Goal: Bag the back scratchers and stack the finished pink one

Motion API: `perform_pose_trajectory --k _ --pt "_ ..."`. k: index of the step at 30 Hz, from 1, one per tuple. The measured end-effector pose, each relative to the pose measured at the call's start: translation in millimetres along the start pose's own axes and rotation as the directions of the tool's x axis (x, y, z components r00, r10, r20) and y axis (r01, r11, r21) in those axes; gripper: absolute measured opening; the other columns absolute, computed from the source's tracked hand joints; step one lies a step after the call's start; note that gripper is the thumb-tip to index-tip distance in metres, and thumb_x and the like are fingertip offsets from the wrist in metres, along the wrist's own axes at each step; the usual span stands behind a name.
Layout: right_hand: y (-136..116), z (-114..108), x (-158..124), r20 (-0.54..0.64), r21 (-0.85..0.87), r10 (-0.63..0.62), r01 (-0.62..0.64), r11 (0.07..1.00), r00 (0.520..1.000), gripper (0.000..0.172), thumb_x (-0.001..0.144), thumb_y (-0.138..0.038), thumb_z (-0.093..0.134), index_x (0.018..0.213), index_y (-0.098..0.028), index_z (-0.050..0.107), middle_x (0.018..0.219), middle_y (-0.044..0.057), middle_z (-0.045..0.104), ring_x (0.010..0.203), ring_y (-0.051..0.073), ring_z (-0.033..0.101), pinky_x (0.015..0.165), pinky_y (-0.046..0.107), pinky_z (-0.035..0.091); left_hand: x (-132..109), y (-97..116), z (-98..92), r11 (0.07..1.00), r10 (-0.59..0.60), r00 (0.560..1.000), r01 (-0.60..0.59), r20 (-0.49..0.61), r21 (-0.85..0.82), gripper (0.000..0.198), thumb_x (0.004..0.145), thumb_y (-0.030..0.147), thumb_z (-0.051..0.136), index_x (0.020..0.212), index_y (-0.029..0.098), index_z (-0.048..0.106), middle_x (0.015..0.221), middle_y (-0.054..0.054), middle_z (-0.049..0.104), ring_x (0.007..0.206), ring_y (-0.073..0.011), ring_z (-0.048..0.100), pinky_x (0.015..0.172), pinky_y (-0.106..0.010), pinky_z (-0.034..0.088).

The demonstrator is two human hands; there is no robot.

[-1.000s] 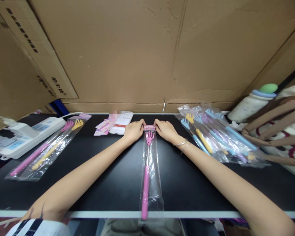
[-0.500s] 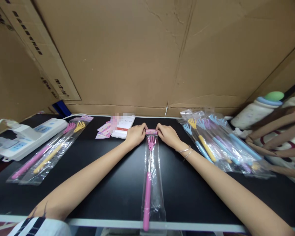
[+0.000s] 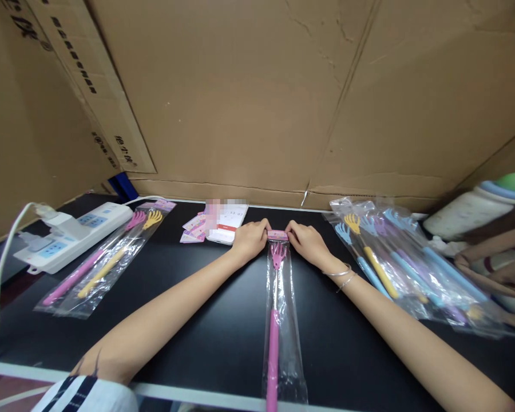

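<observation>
Pink scratcher (image 3: 273,337) lies in a clear bag (image 3: 283,320) along the middle of the black worktop (image 3: 197,320), claw end away from the person. Left hand (image 3: 249,239) and right hand (image 3: 308,241) both pinch the bag's pink header (image 3: 277,235), fingers closed on its two ends. More bagged scratchers (image 3: 395,257) lie to the right, two more (image 3: 103,266) to the left beside a power strip (image 3: 75,234).

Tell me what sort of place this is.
Probably a small packing station: a black table walled by cardboard boxes, a pile of bagged back scratchers, and both hands pressing a header card onto one bagged pink scratcher.
</observation>
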State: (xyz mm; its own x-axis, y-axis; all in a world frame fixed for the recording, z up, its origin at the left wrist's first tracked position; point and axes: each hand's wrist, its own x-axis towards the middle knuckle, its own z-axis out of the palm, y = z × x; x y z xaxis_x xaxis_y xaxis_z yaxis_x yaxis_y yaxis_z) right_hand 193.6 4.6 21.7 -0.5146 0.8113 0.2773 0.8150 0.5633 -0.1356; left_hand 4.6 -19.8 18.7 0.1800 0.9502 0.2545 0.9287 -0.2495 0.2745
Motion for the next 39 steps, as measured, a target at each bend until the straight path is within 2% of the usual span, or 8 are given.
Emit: perform_pose_trajectory --k 12,24,39 --pt "3.8 6.7 4.5 0.006 0.065 0.048 -0.048 0.997 0.999 0.01 0.091 -0.019 0.041 0.09 -0.021 0.051 0.082 0.003 0.068 0.076 0.019 0.063 0.069 0.027 0.034 -2.2 0.1 2.1 1.0 -0.009 1.0 0.01 -0.029 0.009 0.021 0.091 0.02 0.04 0.101 0.025 0.058 0.091 -0.001 0.067 0.088 -0.0173 0.063 0.072 -0.026 0.043" --pt "1.6 0.9 5.6 0.047 0.117 0.086 -0.091 0.989 0.995 0.009 0.09 -0.021 0.042 0.087 -0.021 0.051 0.076 0.002 0.067 0.07 0.018 0.063 0.065 0.026 0.035 -0.7 -0.7 2.4 1.0 0.008 0.999 -0.008 -0.037 -0.002 0.02 0.09 0.019 0.04 0.099 0.024 0.057 0.089 -0.001 0.068 0.087 -0.0178 0.063 0.07 -0.026 0.044" --pt "15.7 2.2 2.6 0.023 0.231 0.045 -0.049 0.972 0.999 0.014 0.088 -0.026 0.043 0.092 -0.021 0.056 0.072 0.002 0.062 0.063 0.016 0.057 0.059 0.025 0.036 2.6 -1.4 4.8 0.999 0.031 0.998 -0.032 -0.046 -0.017 0.019 0.089 0.018 0.043 0.101 0.023 0.056 0.093 -0.001 0.069 0.088 -0.0184 0.063 0.075 -0.027 0.045"
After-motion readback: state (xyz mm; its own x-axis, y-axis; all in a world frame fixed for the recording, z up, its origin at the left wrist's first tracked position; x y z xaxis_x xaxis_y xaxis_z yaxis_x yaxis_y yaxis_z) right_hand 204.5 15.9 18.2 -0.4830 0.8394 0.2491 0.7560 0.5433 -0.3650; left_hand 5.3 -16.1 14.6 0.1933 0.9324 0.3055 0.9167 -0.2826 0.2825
